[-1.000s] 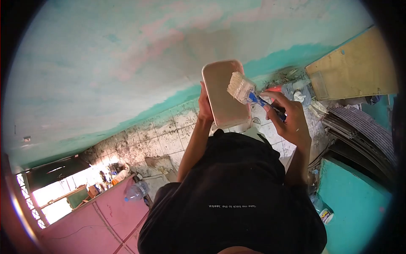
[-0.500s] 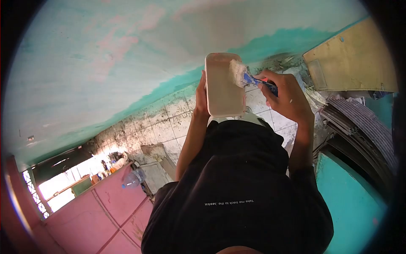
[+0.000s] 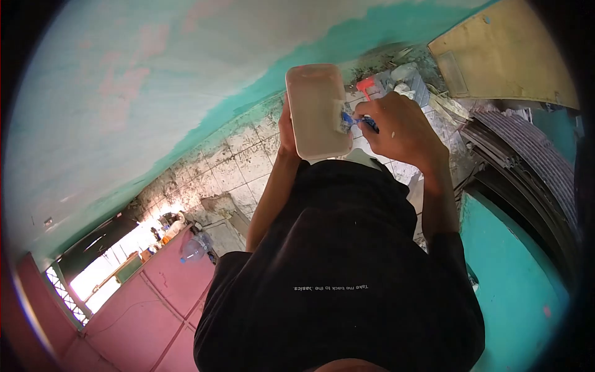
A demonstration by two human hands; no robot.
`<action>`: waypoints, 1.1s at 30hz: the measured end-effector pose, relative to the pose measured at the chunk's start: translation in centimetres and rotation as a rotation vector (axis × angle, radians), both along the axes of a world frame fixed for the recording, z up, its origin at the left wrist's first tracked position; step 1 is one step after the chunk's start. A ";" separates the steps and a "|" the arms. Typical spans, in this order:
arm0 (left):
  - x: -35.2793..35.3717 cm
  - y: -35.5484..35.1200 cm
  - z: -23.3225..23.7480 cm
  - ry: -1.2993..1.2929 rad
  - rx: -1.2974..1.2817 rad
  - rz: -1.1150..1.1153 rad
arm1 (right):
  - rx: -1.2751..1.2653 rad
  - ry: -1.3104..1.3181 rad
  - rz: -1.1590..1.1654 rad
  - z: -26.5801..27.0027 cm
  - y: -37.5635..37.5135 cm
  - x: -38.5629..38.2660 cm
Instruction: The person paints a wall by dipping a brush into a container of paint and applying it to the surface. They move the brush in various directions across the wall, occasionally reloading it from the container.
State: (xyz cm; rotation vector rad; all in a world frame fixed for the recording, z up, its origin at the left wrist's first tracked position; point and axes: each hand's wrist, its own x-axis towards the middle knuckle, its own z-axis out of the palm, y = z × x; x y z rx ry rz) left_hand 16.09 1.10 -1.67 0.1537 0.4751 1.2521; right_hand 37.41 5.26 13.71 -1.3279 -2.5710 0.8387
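Note:
My left hand [image 3: 286,131] grips a whitish rectangular paint tub [image 3: 313,118] by its left side, with most of the fingers hidden behind it. Pale paint covers the inside of the tub. In my right hand [image 3: 400,127] is a paintbrush [image 3: 348,119] with a blue, paint-smeared handle. The brush head is inside the tub, against its right wall, and the bristles are partly lost in the pale paint. Ahead of the tub stands a wall [image 3: 186,80], whitish over turquoise with pink patches.
Paint-spattered floor tiles [image 3: 238,167] lie below. A red object [image 3: 367,84] rests near the wall base. Stacked corrugated sheets [image 3: 527,155] and a turquoise panel [image 3: 508,273] are on the right, beneath a yellowish board [image 3: 505,56]. A clear plastic bottle [image 3: 194,249] sits by a pink surface [image 3: 136,310].
The brush has dropped from the tub's upper right rim to lower inside its right wall. My right hand moved with it. The view has shifted slightly.

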 end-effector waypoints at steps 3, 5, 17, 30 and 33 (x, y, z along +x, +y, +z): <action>-0.2 0.3 -0.3 0.063 0.001 -0.015 | -0.011 0.070 -0.014 1.0 0.1 0.8; -0.1 -0.1 -0.8 0.120 -0.015 -0.028 | 0.065 0.017 0.024 0.6 0.5 0.6; 2.5 -0.8 -1.8 0.081 0.093 -0.027 | 0.222 -0.100 0.164 0.3 0.9 -1.0; 3.6 -0.6 0.1 0.046 0.075 0.006 | 0.035 -0.281 0.297 2.4 1.5 -2.6; 3.8 -0.7 0.2 0.042 0.088 0.029 | 0.118 -0.105 0.232 2.9 1.4 -3.8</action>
